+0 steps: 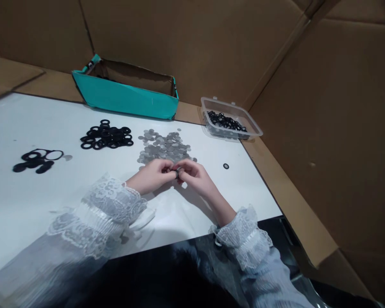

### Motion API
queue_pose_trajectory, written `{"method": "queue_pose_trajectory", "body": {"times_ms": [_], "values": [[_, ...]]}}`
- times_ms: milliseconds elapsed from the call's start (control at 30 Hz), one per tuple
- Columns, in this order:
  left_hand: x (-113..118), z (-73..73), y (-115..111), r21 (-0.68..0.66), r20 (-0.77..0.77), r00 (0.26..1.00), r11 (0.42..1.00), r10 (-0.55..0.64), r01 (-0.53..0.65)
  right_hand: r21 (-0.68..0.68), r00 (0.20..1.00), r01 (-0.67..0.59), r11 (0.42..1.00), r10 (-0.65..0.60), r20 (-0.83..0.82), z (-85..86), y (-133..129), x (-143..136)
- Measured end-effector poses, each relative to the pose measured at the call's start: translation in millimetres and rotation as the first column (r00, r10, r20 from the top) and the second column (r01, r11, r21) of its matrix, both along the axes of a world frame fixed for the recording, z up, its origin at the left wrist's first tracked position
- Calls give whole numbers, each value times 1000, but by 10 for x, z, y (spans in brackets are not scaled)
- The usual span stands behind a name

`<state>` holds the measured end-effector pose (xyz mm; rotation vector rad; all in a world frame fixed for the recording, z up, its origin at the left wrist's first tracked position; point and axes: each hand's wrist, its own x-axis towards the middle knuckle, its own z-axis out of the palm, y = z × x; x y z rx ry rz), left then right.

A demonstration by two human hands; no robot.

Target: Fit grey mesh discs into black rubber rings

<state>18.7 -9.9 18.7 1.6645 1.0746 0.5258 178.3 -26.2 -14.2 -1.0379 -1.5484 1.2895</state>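
My left hand [154,174] and my right hand [197,176] meet at the near edge of a pile of grey discs [165,147]. Between their pinched fingertips is a small dark ring [177,173], partly hidden by the fingers. Left of the grey pile lies a heap of black rings [107,136]. One black ring with a grey centre [226,166] rests alone to the right of my hands.
A teal open box [125,96] stands at the back, some dark pieces inside. At the back right, a clear plastic tub [255,127] holds many black rings. More black pieces [35,161] lie at the left. Cardboard walls [340,107] surround the white table surface [64,188].
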Motion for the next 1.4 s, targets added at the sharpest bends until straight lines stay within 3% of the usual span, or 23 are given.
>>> {"method": "queue_pose_trajectory", "body": {"times_ms": [167, 233, 367, 533, 667, 733, 800, 833, 900, 933, 1000, 1100, 1133, 1233, 1300, 1400], "values": [[15, -29, -2, 38, 43, 992, 992, 120, -122, 83, 984, 177, 981, -176, -22, -44, -18, -65], [19, -47, 1, 37, 37, 993, 993, 111, -113, 92, 988, 156, 984, -155, -19, -46, -18, -59], [24, -59, 8, -65, 43, 999, 998, -18, 21, 95, 999, 49, 994, -50, 9, -18, 4, 15], [32, -78, 1, 7, 35, 995, 996, 91, -91, 63, 998, 53, 997, -52, -19, -20, -3, 20], [68, -64, -21, 8, 15, 999, 999, -51, 50, 75, 999, 19, 997, -22, 47, 6, -26, 64], [38, -25, 6, 40, 9, 997, 997, -71, 70, 115, 991, 84, 990, -96, 97, 19, -22, 196], [-75, 31, 78, 167, -38, 998, 985, 54, -47, 192, 949, 257, 947, -285, 133, 3, -5, 428], [-167, 59, 130, 279, -78, 978, 946, 191, -163, 233, 892, 390, 891, -428, 143, -21, 4, 576], [-399, 101, 251, 508, -171, 844, 780, 508, -367, 311, 731, 591, 744, -657, 184, -99, 20, 904], [-524, 107, 313, 580, -211, 726, 682, 654, -446, 340, 668, 624, 703, -706, 234, -151, 25, 1067], [-753, 77, 428, 661, -254, 537, 550, 804, -511, 396, 559, 628, 670, -742, 369, -263, 31, 1344], [-965, -67, 558, 678, -305, 487, 546, 818, -492, 457, 434, 542, 705, -700, 567, -402, 45, 1561], [-1000, -129, 589, 697, -284, 470, 517, 836, -498, 475, 383, 514, 714, -686, 618, -427, 52, 1579], [-1051, -285, 654, 711, -285, 493, 526, 822, -467, 539, 266, 467, 701, -693, 671, -404, 62, 1519], [-1076, -325, 677, 710, -288, 527, 548, 800, -444, 595, 287, 459, 659, -744, 603, -303, 53, 1420], [-1100, -275, 695, 716, -273, 557, 552, 784, -426, 631, 466, 465, 621, -778, 422, -68, 24, 1191]]}}
